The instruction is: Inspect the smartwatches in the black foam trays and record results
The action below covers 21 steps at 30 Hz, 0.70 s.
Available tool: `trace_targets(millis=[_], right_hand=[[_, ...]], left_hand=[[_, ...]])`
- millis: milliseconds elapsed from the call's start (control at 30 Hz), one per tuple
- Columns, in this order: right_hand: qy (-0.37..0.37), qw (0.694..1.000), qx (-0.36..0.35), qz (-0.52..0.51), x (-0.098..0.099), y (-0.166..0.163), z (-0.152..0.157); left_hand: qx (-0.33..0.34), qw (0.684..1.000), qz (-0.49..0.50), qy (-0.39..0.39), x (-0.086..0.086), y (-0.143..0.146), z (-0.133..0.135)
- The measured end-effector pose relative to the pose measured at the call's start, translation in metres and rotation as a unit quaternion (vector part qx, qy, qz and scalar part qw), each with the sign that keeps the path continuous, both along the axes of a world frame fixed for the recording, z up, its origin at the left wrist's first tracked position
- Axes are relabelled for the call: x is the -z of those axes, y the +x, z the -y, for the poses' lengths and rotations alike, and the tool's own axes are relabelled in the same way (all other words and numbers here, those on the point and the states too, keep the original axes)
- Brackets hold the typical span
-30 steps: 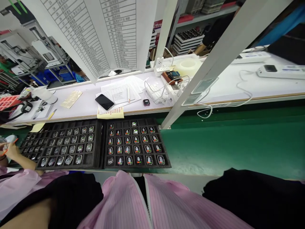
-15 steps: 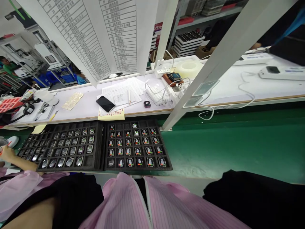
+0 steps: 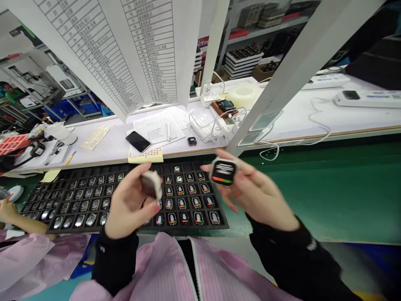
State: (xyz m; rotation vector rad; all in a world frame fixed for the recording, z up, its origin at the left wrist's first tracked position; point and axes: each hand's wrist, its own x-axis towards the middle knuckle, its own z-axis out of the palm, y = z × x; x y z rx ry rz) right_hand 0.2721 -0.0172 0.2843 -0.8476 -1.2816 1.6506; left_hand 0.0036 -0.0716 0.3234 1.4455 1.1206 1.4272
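Note:
My right hand grips a smartwatch without a strap between thumb and fingers. Its dark screen faces me, lit with white text and an orange and green bar. In my left hand is a second watch case, tilted and blurred, its screen side hard to make out. Both hands are raised above a black foam tray whose compartments hold several lit watches. My left hand hides part of that tray and the one beside it.
Further black trays of watches lie to the left, near a co-worker's hand. On the white bench are a phone, papers, a small black device and chargers with cables. A white post slants up at right.
Both my hands have come into view, each holding a watch above the trays. The camera view has shifted slightly.

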Motion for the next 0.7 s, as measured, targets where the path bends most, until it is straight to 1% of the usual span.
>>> trace_targets(millis=[33,100,167,267,333,400,567,700], right_hand=[[-0.004,1.000,-0.010,-0.007,-0.001,-0.006,-0.003],[-0.014,0.999,-0.038,-0.013,0.001,-0.020,-0.010],[-0.020,0.998,-0.060,-0.014,0.006,-0.031,-0.014],[-0.016,0.997,-0.074,-0.013,0.014,-0.039,-0.019],[-0.011,0.997,-0.074,-0.015,0.016,-0.041,-0.021],[-0.008,0.997,-0.072,-0.017,0.017,-0.043,-0.024],[-0.009,0.999,-0.047,-0.013,0.018,-0.050,-0.028],[-0.017,0.999,-0.034,-0.007,0.021,-0.054,-0.029]], left_hand=[[-0.002,1.000,0.000,-0.018,0.008,0.012,-0.007],[-0.014,0.998,0.007,-0.057,0.022,0.025,-0.020],[-0.022,0.997,0.021,-0.075,0.033,0.031,-0.029],[0.005,0.996,0.030,-0.088,0.042,0.036,-0.035],[0.024,0.995,0.029,-0.094,0.044,0.040,-0.035],[0.027,0.995,0.026,-0.095,0.043,0.043,-0.035],[0.004,0.995,-0.003,-0.100,0.041,0.046,-0.035],[-0.010,0.994,-0.021,-0.102,0.044,0.044,-0.035]])
